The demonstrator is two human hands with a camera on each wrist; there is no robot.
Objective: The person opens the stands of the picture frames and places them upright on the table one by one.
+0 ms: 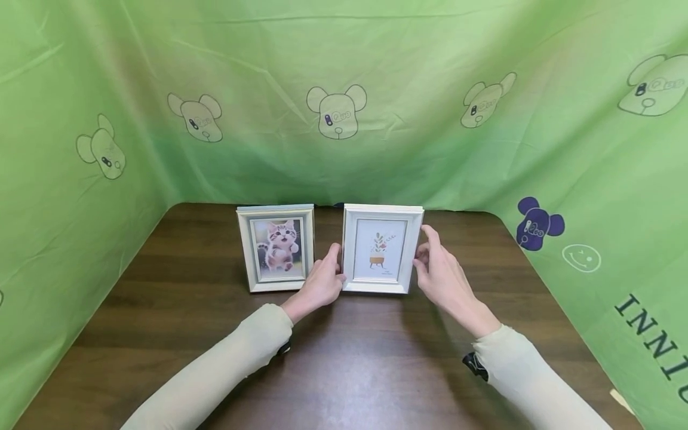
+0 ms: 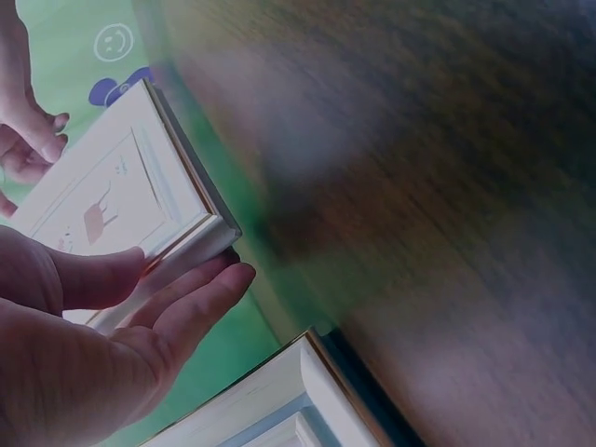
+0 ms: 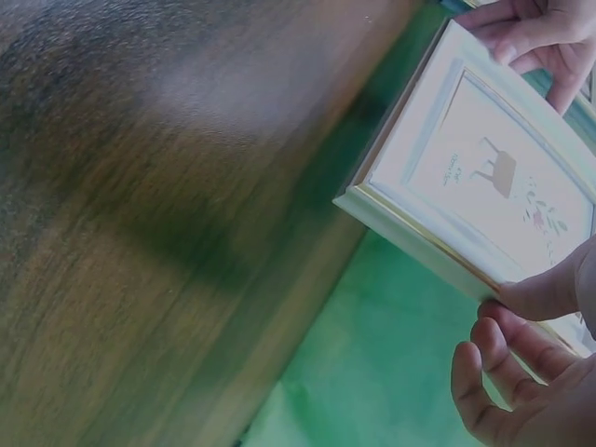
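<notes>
A white picture frame [image 1: 383,286] with a drawing of a potted plant stands upright near the table's back edge. My left hand [image 1: 324,280] holds its left side, with the thumb [image 2: 102,277] on the front edge and the fingers along the side and back. On the opposite side my right hand [image 1: 443,269] pinches the border between thumb [image 3: 545,293] and index finger, while the other fingers curl loosely beside it. To the left stands a second picture frame [image 1: 282,286] with a kitten photo, and my left hand overlaps its lower right corner in the head view.
The brown wooden table [image 1: 344,358] runs back to a green cloth [image 1: 333,167] printed with bear heads, which also hangs along both sides. A small pale object [image 1: 622,401] lies at the table's right edge.
</notes>
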